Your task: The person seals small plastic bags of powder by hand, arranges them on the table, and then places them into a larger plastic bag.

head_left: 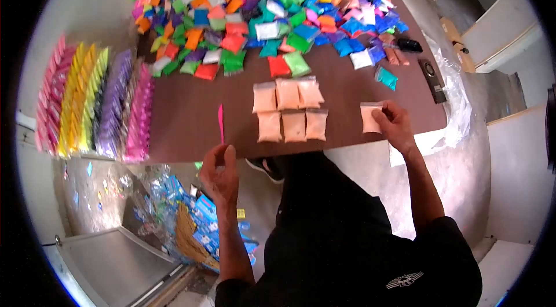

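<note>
My left hand [220, 175] is at the table's front edge, its thumb and fingertips closed at the lower end of a thin pink plastic knife [220, 122]. The blade points away from me. To the right, my right hand [397, 126] pinches the right side of a small clear zip bag of peach-coloured material [369, 118] near the table edge. Between my hands, several similar peach bags [285, 126] lie in two rows, touching or slightly overlapping.
Many small coloured packets [249, 12] cover the far part of the brown table [185, 96]. Stacked strips of coloured bags [95, 101] stand at the left. A black device [432, 80] and a teal packet [386, 78] lie right. Plastic wrappers and a straw broom [191, 234] are below.
</note>
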Demonstrator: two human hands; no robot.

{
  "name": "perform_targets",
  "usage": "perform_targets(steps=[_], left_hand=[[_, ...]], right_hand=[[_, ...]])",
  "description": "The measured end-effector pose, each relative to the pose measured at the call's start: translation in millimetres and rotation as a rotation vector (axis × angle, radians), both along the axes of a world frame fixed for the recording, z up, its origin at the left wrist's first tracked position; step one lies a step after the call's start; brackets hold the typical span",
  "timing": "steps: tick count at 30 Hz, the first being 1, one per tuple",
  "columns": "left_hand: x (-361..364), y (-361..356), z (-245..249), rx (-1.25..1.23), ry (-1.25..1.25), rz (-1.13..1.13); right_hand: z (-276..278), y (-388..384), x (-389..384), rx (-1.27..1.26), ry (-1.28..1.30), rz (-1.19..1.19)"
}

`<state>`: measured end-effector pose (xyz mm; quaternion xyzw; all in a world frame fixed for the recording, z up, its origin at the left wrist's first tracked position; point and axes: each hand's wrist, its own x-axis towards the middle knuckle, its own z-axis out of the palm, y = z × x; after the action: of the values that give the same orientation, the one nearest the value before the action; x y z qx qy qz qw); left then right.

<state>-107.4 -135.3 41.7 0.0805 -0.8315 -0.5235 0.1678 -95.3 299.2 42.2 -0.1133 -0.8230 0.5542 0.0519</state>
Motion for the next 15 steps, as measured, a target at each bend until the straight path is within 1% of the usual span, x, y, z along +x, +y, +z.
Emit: perform_targets(steps=[1, 2, 3, 5, 6, 7, 8, 9, 11, 12, 13, 15], left_hand=[[-8, -4, 0, -0.070, 0.002, 0.032], [-17, -7, 1, -0.156, 0.039, 0.018], [-25, -13, -5, -0.161, 0.077, 0.010], [-41, -24, -20, -0.294, 0.030, 0.015], [-45, -22, -15, -0.296, 0.072, 0.015], [-46, -17, -11, -0.382, 0.084, 0.032], [-47, -13, -7, -0.471, 0.091, 0.049], [-50, -11, -2, -0.477, 0.119, 0.047], [-55, -8, 5, -0.556, 0.091, 0.006], [-60, -11, 1, -0.582, 0.125, 0.011], [-61, -12, 0, -0.587, 0.139, 0.011], [-63, -11, 0, -0.500, 0.077, 0.058]], right_hand=[[-2, 4, -7, 0.087, -0.018, 0.017], [-3, 6, -13, 0.236, -0.001, -0.006], [-9, 10, -17, 0.313, 0.051, 0.009], [-17, 4, -22, 0.432, 0.232, -0.054], [-21, 6, -26, 0.452, 0.237, -0.074], [-24, 7, -28, 0.470, 0.236, -0.093], [-22, 2, -28, 0.415, 0.331, -0.145], [-23, 0, -27, 0.461, 0.409, -0.159], [-24, 0, -28, 0.522, 0.461, -0.172], [-23, -1, -28, 0.516, 0.475, -0.180], [-22, -3, -28, 0.474, 0.483, -0.187], [-21, -1, -28, 0.430, 0.500, -0.198]])
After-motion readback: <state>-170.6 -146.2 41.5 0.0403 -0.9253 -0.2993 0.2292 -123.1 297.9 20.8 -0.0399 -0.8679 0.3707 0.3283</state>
